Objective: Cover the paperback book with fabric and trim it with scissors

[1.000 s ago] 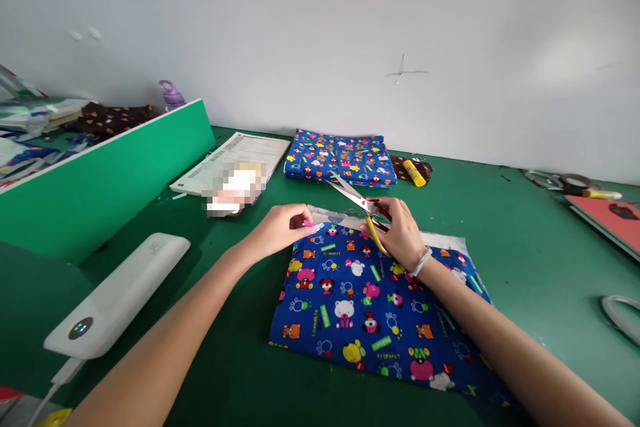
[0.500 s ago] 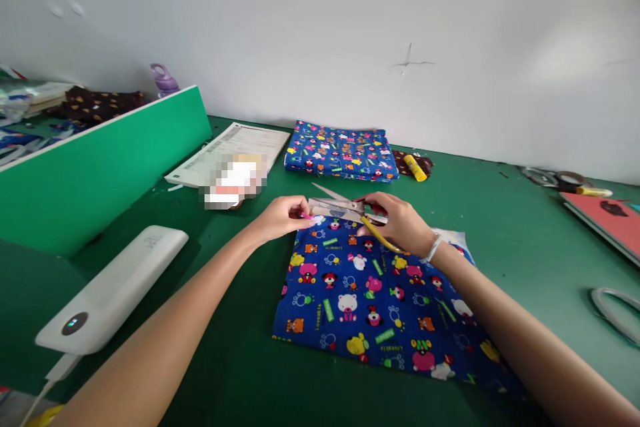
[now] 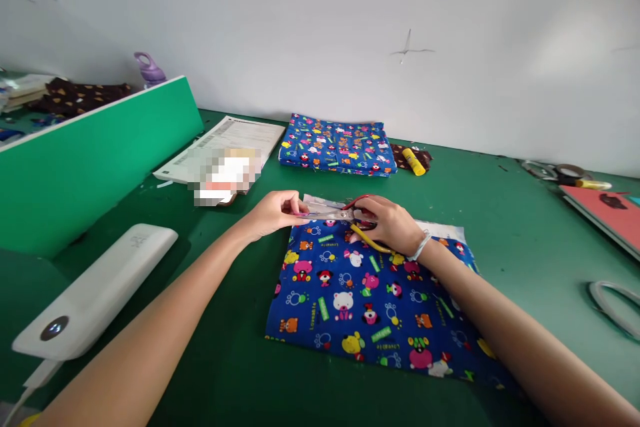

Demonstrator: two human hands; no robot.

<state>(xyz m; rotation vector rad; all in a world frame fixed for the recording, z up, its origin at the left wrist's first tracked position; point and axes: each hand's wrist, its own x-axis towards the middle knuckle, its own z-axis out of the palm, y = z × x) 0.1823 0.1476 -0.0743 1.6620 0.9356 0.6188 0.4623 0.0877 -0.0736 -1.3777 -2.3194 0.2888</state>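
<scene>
Blue cartoon-print fabric [image 3: 345,287] lies spread on the green table in front of me, its pale underside showing along the far edge. My left hand [image 3: 277,215] pinches the fabric's far left corner between thumb and fingers. In my right hand [image 3: 387,220] is a pair of scissors [image 3: 333,215] with one red and one yellow handle. The blades lie nearly together along the far edge, pointing left, and their tips reach the left fingers. How much cloth sits between the blades, I cannot make out.
Behind the work lies a folded stack of the same fabric [image 3: 337,145], with a yellow glue stick [image 3: 414,162] beside it. Papers [image 3: 220,147] and a white power bank [image 3: 95,290] are on the left, near a green divider [image 3: 100,127]. A red book [image 3: 605,213] rests at right.
The scissor blades have swung from open to nearly closed, coming down level with the fabric's far edge. My left hand keeps its pinch on the corner. The view has shifted slightly.
</scene>
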